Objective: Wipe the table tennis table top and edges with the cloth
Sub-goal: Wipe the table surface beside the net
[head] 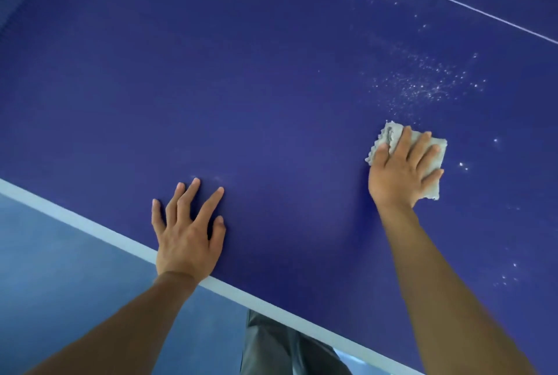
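Head view gives you the table top [271, 87] as the biggest thing: a wide, flat, dark blue board that fills nearly all of the picture. It looks hard and stiff, so I judge it will take firm pressure without moving, and the smooth paint should let a cloth slide easily. A pale band [90, 225] runs along its near edge, and a thin white line [453, 1] crosses the far right corner. Below the near edge you see blue floor [60, 269] and grey trousers [271, 344].

Your left hand [187, 232] lies flat on the board just beyond the pale band, with fingers spread and straight, and it holds nothing (it seems only to support you). Your right hand [398, 175] is farther and to the right, and it presses the cloth [434, 148] down under straight fingers, not gripping it.

The cloth is small, light grey and folded into a thick pad, with a fuzzy, ragged border at its far left corner. It should be light and soft, so it may bunch or slip from under the palm. Keep the whole hand over its middle, and for the edges better pinch it round the rim.

White specks [428, 84] lie scattered on the board just beyond the cloth and to its right. Whether they are dust or drops I cannot tell.
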`<state>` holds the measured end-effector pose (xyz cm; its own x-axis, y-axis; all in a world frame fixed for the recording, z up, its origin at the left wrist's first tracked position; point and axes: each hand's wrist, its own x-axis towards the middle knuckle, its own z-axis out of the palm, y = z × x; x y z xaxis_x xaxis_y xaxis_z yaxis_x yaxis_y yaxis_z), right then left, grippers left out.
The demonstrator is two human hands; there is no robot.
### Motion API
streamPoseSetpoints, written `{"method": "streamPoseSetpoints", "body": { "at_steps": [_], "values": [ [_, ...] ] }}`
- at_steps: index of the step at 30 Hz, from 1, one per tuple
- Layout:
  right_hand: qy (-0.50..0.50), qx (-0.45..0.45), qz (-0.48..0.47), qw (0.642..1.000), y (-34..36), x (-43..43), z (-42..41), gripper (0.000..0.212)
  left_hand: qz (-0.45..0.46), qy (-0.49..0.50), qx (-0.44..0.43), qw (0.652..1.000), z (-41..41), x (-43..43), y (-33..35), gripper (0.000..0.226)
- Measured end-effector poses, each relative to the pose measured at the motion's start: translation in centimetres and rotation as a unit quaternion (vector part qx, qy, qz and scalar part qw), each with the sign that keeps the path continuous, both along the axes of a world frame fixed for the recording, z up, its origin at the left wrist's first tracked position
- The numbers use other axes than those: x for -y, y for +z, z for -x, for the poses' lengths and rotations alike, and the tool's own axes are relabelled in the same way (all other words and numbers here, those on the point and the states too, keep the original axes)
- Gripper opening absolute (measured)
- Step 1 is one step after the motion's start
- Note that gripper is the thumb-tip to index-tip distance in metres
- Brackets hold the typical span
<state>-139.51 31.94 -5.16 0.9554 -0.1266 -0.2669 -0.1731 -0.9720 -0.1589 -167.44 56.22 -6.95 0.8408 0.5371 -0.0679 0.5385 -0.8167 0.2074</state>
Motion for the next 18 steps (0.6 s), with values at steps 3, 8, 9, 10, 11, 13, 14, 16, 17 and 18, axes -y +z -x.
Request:
{"method": "streamPoseSetpoints", "body": {
  "at_steps": [3,8,9,10,11,13,14,16,17,18],
  "values": [
    [0.024,-0.009,-0.007,1.000,-0.4,-4.1,-3.1,0.064,0.000,0.002,0.005,1.000,-0.2,0.1,0.1,0.053],
    [0.310,-0.008,-0.022,0.950,-1.0,-9.1,-0.2,0.065,0.001,0.009,-0.001,1.000,-0.4,0.4,0.6,0.054],
    [0.352,-0.004,-0.027,0.936,-1.1,-8.9,1.6,0.064,0.002,0.009,0.000,1.000,-0.4,0.4,0.7,0.054],
    [0.384,0.000,-0.035,0.923,-1.1,-8.3,3.5,0.064,0.001,0.009,0.000,1.000,-0.3,0.5,0.6,0.054],
    [0.408,0.004,-0.042,0.912,-1.1,-7.2,5.3,0.063,-0.001,0.009,0.000,1.000,-0.3,0.5,0.6,0.054],
    [0.422,0.018,-0.048,0.905,-1.3,-3.9,8.2,0.061,-0.006,0.018,0.008,1.000,-0.2,0.9,0.5,0.054],
    [0.409,0.025,-0.048,0.911,-1.3,-2.0,9.0,0.061,-0.013,0.023,0.015,1.000,-0.4,1.1,0.5,0.053],
    [0.361,0.022,-0.028,0.932,-1.1,1.0,8.8,0.061,-0.031,0.034,0.034,0.998,-1.3,1.2,0.7,0.051],
    [0.329,0.020,-0.010,0.944,-0.9,2.1,7.9,0.061,-0.039,0.034,0.044,0.998,-2.2,1.0,1.0,0.048],
    [0.292,0.014,0.007,0.956,-0.7,2.7,6.6,0.060,-0.045,0.027,0.051,0.997,-3.4,0.7,1.4,0.046]
  ]
}}
